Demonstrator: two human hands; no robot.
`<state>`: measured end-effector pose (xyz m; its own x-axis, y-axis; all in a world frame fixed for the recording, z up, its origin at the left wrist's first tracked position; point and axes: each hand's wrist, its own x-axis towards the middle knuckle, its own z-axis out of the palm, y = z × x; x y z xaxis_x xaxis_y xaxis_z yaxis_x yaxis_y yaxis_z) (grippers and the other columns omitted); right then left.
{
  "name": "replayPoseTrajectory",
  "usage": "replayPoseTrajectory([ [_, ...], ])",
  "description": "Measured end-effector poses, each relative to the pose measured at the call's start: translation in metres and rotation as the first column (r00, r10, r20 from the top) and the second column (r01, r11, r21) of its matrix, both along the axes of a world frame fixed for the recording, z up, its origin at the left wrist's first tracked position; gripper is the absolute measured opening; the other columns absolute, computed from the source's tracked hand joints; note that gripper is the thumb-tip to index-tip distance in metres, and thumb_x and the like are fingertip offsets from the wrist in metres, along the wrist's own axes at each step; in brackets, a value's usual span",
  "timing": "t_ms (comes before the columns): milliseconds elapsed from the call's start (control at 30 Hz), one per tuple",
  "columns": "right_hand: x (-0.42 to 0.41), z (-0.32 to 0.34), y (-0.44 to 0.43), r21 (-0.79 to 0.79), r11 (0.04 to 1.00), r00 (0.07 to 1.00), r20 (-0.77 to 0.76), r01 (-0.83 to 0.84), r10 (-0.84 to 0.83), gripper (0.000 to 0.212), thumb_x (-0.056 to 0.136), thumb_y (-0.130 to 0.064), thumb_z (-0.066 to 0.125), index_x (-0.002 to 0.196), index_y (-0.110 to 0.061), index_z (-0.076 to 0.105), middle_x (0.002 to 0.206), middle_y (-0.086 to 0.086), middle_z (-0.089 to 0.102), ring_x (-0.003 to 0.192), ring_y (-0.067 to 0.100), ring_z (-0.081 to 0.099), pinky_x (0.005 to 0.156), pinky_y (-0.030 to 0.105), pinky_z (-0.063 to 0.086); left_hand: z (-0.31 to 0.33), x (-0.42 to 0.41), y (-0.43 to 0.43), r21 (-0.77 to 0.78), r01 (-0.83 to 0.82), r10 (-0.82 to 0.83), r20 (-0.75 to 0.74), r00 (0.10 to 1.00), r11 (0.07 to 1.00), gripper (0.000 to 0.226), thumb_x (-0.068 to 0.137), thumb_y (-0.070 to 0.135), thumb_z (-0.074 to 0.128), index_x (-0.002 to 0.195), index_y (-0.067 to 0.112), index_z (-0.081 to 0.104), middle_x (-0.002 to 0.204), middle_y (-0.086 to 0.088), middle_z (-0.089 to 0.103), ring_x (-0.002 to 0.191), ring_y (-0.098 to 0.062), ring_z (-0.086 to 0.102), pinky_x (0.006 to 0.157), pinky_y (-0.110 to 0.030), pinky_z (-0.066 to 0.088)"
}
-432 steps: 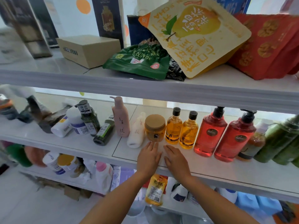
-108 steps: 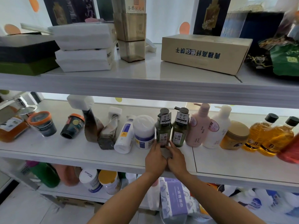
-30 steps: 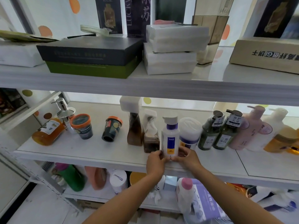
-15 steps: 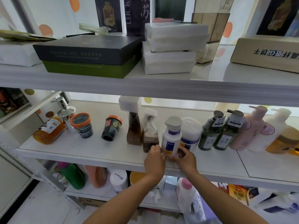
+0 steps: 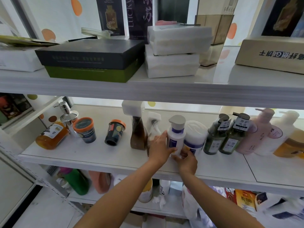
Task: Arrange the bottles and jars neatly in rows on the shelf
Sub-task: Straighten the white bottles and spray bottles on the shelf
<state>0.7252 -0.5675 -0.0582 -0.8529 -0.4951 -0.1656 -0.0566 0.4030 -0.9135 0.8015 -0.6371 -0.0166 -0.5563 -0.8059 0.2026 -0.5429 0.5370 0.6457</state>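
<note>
I see both hands on the white bottle [image 5: 175,137], which stands upright on the middle shelf [image 5: 98,155]. The left hand [image 5: 160,149] wraps its left side, fingers curled round the body. The right hand [image 5: 186,159] pinches the base from the front right. Both are closed on the bottle.

Touching the bottle on the right of the grip stands a white jar [image 5: 195,137]; further right two dark green bottles [image 5: 222,137] stand side by side, then a pink bottle [image 5: 256,132] and a cream bottle [image 5: 283,129]. Just left of the grip, partly hidden by the left hand, is a spray bottle [image 5: 153,127], with a brown bottle [image 5: 137,129] beside it. Well left, a dark jar [image 5: 115,132] lies tipped, an orange-lidded jar [image 5: 84,130] stands, and an amber pump bottle [image 5: 52,135] leans.
</note>
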Motion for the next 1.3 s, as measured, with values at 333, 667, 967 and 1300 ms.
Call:
replayPoseTrajectory([
  [333,-0.008,-0.003,0.002,-0.013,0.999,0.999,0.011,-0.049,0.049,0.030,0.079,-0.009,0.072,0.109,-0.008,0.065,0.107,0.008,0.068,0.098,0.023,0.062,0.090,0.030,0.045,0.000,-0.008,-0.003,-0.055,-0.084,0.087,0.054,0.995,0.995,0.057,0.081,0.037,0.070,0.129,0.018,0.046,0.123,-0.005,0.060,0.113,-0.023,0.051,0.101,-0.035,0.038],
  [667,-0.002,0.000,-0.001,0.087,0.995,0.998,0.029,-0.056,0.054,0.019,0.085,-0.017,0.067,0.100,-0.006,0.071,0.104,0.009,0.070,0.098,0.025,0.061,0.083,0.024,0.040,0.005,-0.012,-0.007,-0.037,-0.121,0.123,0.069,0.990,0.992,0.056,0.084,0.037,0.067,0.132,0.019,0.044,0.123,-0.006,0.061,0.113,-0.023,0.055,0.105,-0.036,0.037],
  [967,0.019,0.016,-0.020,-0.026,0.992,0.947,0.297,-0.124,0.126,0.033,0.091,-0.037,0.056,0.067,-0.016,0.061,0.067,0.005,0.062,0.061,0.017,0.057,0.070,0.032,0.051,-0.017,0.018,-0.002,0.078,-0.206,0.218,-0.235,0.947,0.976,0.041,0.092,0.024,0.058,0.130,0.012,0.051,0.128,-0.008,0.055,0.122,-0.020,0.046,0.105,-0.027,0.038],
  [1300,0.027,0.020,-0.037,-0.016,0.989,0.895,0.424,-0.148,0.141,0.062,0.078,-0.054,0.066,0.121,-0.013,0.050,0.111,0.010,0.064,0.093,0.027,0.064,0.085,0.040,0.057,-0.023,0.040,-0.008,0.712,-0.278,0.559,-0.191,0.807,0.645,0.051,0.089,0.042,0.060,0.125,0.008,0.051,0.122,-0.008,0.058,0.113,-0.024,0.054,0.092,-0.032,0.044],
])
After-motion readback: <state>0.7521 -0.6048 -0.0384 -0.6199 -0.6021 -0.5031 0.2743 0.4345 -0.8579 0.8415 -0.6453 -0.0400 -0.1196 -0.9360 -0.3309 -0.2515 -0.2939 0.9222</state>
